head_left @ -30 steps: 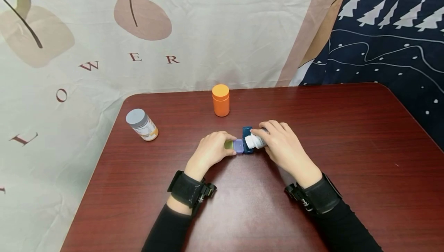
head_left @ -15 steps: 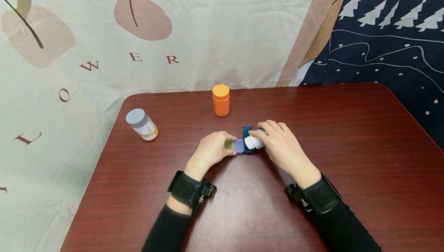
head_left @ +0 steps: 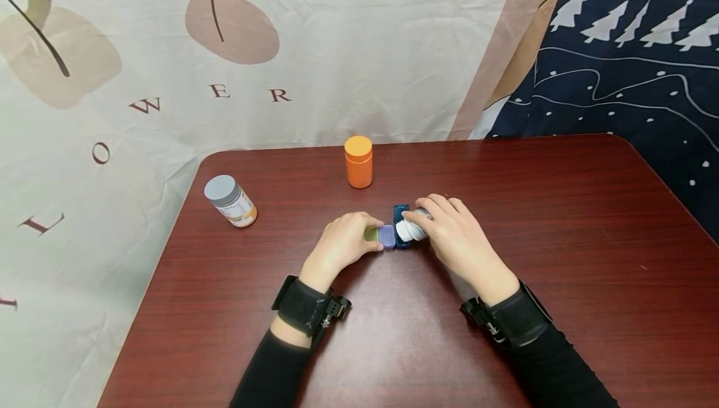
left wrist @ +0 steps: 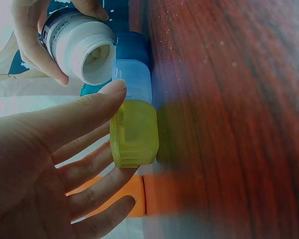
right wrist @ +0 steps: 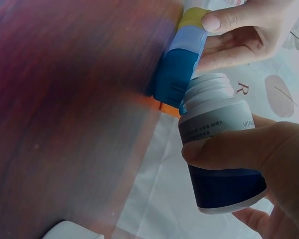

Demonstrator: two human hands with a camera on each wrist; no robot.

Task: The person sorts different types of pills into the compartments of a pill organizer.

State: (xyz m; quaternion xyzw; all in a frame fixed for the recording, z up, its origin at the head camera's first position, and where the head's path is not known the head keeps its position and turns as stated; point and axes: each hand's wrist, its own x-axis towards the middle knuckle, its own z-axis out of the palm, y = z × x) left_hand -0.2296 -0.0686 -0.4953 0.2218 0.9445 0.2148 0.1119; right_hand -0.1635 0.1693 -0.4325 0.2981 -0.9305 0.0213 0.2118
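Observation:
My left hand [head_left: 346,239] grips a small pill organizer [left wrist: 133,132] by its yellow-green end, thumb on one side and fingers on the other. A purple section [head_left: 386,236] and a dark blue section [right wrist: 175,74] follow to the right. The dark blue lid [head_left: 401,209] stands flipped away toward the back. In my right hand [head_left: 457,233] is an uncapped white pill bottle [right wrist: 222,149] with a grey and navy label. It is tilted, its mouth just above the blue section. Pale tablets [left wrist: 97,56] show inside the neck. The inside of the blue section is hidden.
An orange bottle [head_left: 359,163] with its cap on stands behind the hands. To the left is a white bottle with a grey cap [head_left: 230,202]. A white rounded object [right wrist: 72,230] shows only partly at the right wrist view's bottom edge. Patterned cloth hangs behind the table [head_left: 562,208].
My right hand and the tilted bottle have shifted very slightly left over the organizer. The left hand keeps its hold in the same place.

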